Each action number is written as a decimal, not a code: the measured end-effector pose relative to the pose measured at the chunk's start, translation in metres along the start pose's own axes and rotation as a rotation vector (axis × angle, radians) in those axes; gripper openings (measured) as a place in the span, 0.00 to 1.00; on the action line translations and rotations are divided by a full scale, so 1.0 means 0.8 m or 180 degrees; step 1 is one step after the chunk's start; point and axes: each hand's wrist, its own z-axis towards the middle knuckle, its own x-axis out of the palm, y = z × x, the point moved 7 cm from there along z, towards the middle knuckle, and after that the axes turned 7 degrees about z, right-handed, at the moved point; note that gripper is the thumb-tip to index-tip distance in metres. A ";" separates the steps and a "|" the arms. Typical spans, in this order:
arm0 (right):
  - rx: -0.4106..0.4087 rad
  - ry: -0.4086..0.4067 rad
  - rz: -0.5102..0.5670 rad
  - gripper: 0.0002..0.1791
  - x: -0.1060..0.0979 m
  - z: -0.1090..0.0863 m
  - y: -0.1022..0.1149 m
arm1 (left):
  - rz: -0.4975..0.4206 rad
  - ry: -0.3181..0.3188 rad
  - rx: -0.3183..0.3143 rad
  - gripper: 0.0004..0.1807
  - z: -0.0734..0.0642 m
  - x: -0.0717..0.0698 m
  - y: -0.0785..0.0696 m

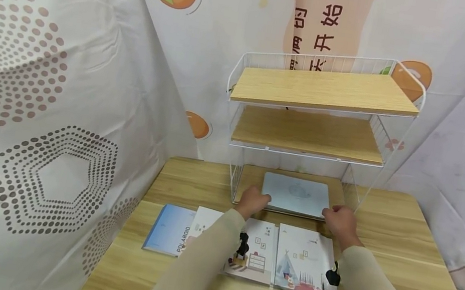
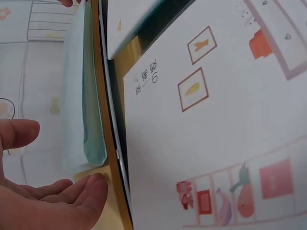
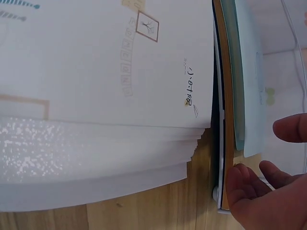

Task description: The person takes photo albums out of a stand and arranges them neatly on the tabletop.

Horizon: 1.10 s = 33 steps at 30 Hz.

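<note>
A pale blue book [image 1: 296, 195] with a faint drawing on its cover lies flat on the bottom board [image 1: 250, 176] of a white wire shelf rack. At its left front corner is my left hand [image 1: 253, 201], at its right front corner my right hand [image 1: 340, 224]. In the left wrist view the thumb stands apart from the fingers [image 2: 91, 196], which lie beside the book's corner. The right wrist view has the right hand's fingers [image 3: 242, 184] resting by the board's front edge, thumb raised. Neither hand grips the book.
The rack's middle board [image 1: 309, 132] and top board [image 1: 324, 86] overhang the book. Before the rack lie a blue book [image 1: 166, 228] and several white illustrated books [image 1: 303, 260], partly under my forearms. Patterned cloth [image 1: 67, 63] hangs around the wooden table [image 1: 399, 273].
</note>
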 end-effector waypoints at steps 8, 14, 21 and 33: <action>-0.0083 0.0025 -0.0098 0.35 0.005 0.007 -0.006 | -0.0038 0.0038 -0.0064 0.40 0.001 0.008 0.003; -0.0094 0.0014 -0.0076 0.35 0.009 0.008 -0.007 | -0.0057 0.0021 -0.0047 0.38 0.001 0.008 0.003; 0.0006 0.0029 0.0095 0.36 0.013 0.010 -0.012 | -0.0095 0.0063 -0.0069 0.35 -0.005 0.004 -0.001; 0.0053 0.0163 0.0320 0.35 0.010 0.002 -0.018 | -0.0078 0.0101 -0.0152 0.35 -0.017 0.003 0.003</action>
